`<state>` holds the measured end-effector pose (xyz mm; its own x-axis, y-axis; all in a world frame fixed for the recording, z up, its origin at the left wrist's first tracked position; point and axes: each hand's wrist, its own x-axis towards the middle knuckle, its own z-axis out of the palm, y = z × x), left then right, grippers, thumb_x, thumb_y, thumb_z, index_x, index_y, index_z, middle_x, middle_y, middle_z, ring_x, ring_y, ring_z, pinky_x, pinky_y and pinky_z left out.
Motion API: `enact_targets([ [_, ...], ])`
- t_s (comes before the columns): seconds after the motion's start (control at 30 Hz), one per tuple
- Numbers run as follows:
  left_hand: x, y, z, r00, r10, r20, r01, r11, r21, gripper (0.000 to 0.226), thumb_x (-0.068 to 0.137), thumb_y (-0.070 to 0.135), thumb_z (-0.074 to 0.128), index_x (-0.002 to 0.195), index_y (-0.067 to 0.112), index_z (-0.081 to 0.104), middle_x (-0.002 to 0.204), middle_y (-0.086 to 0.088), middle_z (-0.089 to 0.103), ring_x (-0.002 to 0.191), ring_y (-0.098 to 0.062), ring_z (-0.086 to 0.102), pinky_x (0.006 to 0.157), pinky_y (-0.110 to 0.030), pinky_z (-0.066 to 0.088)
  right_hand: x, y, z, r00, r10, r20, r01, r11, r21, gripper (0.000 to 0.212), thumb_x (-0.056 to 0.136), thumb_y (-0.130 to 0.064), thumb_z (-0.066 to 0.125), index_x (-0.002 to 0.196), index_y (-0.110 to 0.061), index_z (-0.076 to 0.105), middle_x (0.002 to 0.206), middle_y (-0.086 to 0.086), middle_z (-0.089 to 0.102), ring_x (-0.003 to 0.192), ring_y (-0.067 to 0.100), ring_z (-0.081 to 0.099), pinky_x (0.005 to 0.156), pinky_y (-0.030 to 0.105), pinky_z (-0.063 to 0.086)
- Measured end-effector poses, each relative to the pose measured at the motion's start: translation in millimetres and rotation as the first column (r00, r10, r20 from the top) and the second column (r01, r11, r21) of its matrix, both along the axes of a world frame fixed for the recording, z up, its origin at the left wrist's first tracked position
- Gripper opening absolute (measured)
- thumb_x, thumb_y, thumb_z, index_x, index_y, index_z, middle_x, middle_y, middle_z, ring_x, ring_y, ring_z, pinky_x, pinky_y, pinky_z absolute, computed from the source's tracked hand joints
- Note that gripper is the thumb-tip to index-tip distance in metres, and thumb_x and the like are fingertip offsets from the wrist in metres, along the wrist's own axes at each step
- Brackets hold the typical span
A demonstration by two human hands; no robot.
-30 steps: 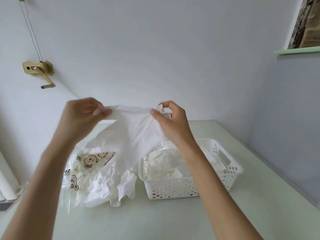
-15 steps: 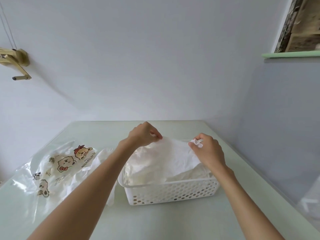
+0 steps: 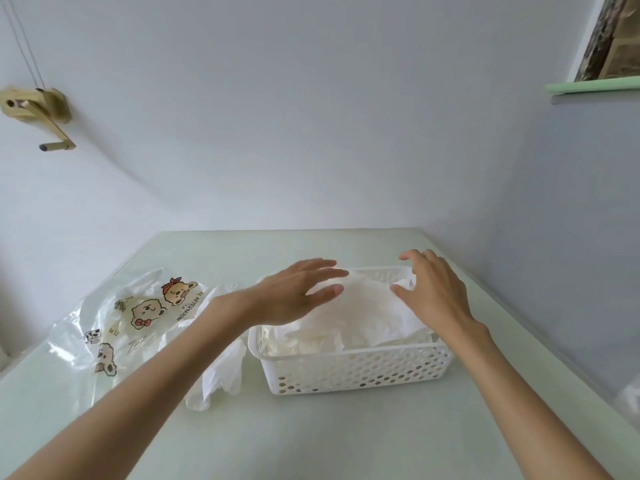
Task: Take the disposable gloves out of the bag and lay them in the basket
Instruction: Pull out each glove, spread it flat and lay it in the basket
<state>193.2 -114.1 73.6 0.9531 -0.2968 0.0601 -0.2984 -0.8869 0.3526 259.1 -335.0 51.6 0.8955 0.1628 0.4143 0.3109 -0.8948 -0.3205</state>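
Observation:
A white perforated basket [image 3: 356, 370] stands on the table, heaped with thin white disposable gloves [image 3: 367, 313]. My left hand [image 3: 294, 296] hovers over the heap's left side with fingers straight, holding nothing. My right hand [image 3: 431, 292] is spread over the right side, fingers relaxed and free of the gloves. Left of the basket lies a clear plastic bag [image 3: 114, 327] printed with cartoon bears. More white gloves [image 3: 221, 372] spill from its mouth onto the table, partly hidden by my left forearm.
The pale green table [image 3: 311, 438] meets a wall at the back and another along the right. A brass crank handle [image 3: 41, 112] is fixed to the left wall. A bit of clear plastic [image 3: 630, 396] shows at the right edge.
Both hands carried a glove from above the bag to the basket, laid it on the heap and let go. Their fingers have opened and lifted off it.

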Motion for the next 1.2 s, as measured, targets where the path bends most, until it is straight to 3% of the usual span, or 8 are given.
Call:
enact_targets([
  [0.1,2.4,-22.3,-9.4,0.991,-0.059,-0.117,0.066,0.996,0.058,0.070,0.096,0.057,0.033,0.153,0.033,0.000,0.160,0.013,-0.010,0.145,-0.004,-0.013,0.117,-0.030,-0.004,-14.5,19.6,2.3,0.996,0.089,-0.021,-0.086,0.989,0.121,0.030,0.092,-0.023,0.058,0.121,-0.024,0.052,0.113,-0.001,0.050,0.108,0.021,0.053,0.080,0.030,0.040],
  [0.2,8.5,-18.0,-20.5,0.976,0.053,-0.211,0.017,0.948,0.316,0.101,0.085,0.072,0.040,0.150,0.022,-0.020,0.158,0.006,-0.023,0.144,-0.008,-0.021,0.118,-0.031,-0.008,-18.6,28.5,1.3,0.948,0.121,-0.295,-0.150,0.986,-0.079,0.048,0.093,-0.020,0.054,0.137,-0.026,0.038,0.133,0.005,0.039,0.122,0.026,0.043,0.087,0.032,0.040],
  [0.33,7.6,-2.0,-27.7,0.947,0.156,-0.282,-0.032,0.916,0.400,0.109,0.080,0.078,0.039,0.148,0.022,-0.024,0.156,0.006,-0.027,0.144,-0.010,-0.021,0.119,-0.034,-0.008,-2.0,15.1,4.3,0.759,0.036,-0.650,-0.272,0.924,-0.268,0.090,0.086,-0.039,0.066,0.153,-0.029,0.006,0.156,0.009,0.011,0.143,0.030,0.018,0.110,0.042,0.030],
  [0.53,21.1,-7.6,-41.2,0.890,0.255,-0.378,-0.046,0.875,0.482,0.105,0.084,0.073,0.042,0.147,0.023,-0.026,0.155,0.005,-0.030,0.145,-0.011,-0.018,0.121,-0.043,0.000,12.9,16.9,2.3,0.633,0.035,-0.773,-0.356,0.900,-0.251,0.097,0.079,-0.043,0.073,0.152,-0.031,0.011,0.160,-0.001,0.014,0.142,0.023,0.029,0.113,0.037,0.030],
  [0.77,19.6,6.6,-0.7,0.896,0.260,-0.359,-0.118,0.921,0.372,0.107,0.068,0.088,0.041,0.152,0.029,0.011,0.161,0.007,0.008,0.148,-0.020,0.012,0.119,-0.048,0.012,7.1,45.6,27.1,0.880,0.095,-0.465,-0.229,0.944,-0.239,0.068,0.083,-0.031,0.070,0.142,-0.032,0.038,0.144,0.005,0.037,0.135,0.027,0.030,0.103,0.038,0.037],
  [1.0,-44.4,71.6,26.8,0.975,0.187,-0.119,-0.194,0.979,-0.058,0.034,0.100,0.024,0.047,0.132,0.033,0.051,0.142,0.008,0.046,0.133,-0.009,0.039,0.106,-0.029,0.032,-23.5,75.0,5.1,0.980,0.148,-0.135,-0.160,0.984,-0.083,0.032,0.093,-0.014,0.054,0.123,-0.025,0.059,0.121,0.000,0.057,0.115,0.020,0.049,0.079,0.028,0.041],
  [1.1,-80.8,109.2,17.6,0.941,0.318,-0.113,-0.322,0.947,-0.021,0.029,0.091,0.023,0.062,0.117,0.036,0.059,0.130,0.005,0.053,0.125,-0.009,0.045,0.097,-0.028,0.036,-56.2,96.3,19.7,0.940,0.338,0.043,-0.341,0.934,0.102,0.015,0.092,-0.027,0.059,0.106,-0.029,0.063,0.100,-0.008,0.058,0.100,0.011,0.048,0.067,0.022,0.037],
  [1.2,-90.8,126.5,-1.0,0.900,0.404,-0.163,-0.382,0.912,0.150,0.037,0.081,0.032,0.072,0.115,0.035,0.058,0.125,0.007,0.051,0.125,-0.012,0.038,0.101,-0.030,0.033,-95.7,134.4,28.6,0.843,0.538,-0.004,-0.538,0.843,-0.008,0.027,0.079,-0.053,0.068,0.092,-0.030,0.062,0.092,-0.011,0.051,0.096,0.009,0.042,0.073,0.022,0.035],
])
